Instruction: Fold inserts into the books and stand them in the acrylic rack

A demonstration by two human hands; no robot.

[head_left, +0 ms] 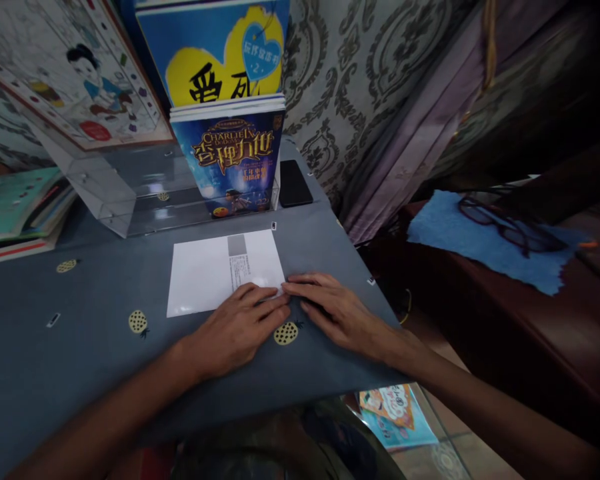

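Note:
A flat white sheet (pixel 200 273), printed with a grey rectangle and small text, lies on the table. My left hand (pixel 237 327) rests across its lower right edge, fingers lightly bent and pointing right. My right hand (pixel 337 310) comes in from the other side, fingers stretched out, thumb apart from them. The fingertips of both hands meet at the sheet's lower right corner and cover it. Whether any finger goes under the paper is hidden.
Behind the sheet, a clear acrylic stand (pixel 105 200) holds blue books (pixel 235 153). A black phone (pixel 295 183) lies beside it. More books (pixel 23 207) are stacked at left. Glasses (pixel 515 227) rest on a blue cloth (pixel 440 227) at right. A colourful packet (pixel 397 417) lies below the table edge.

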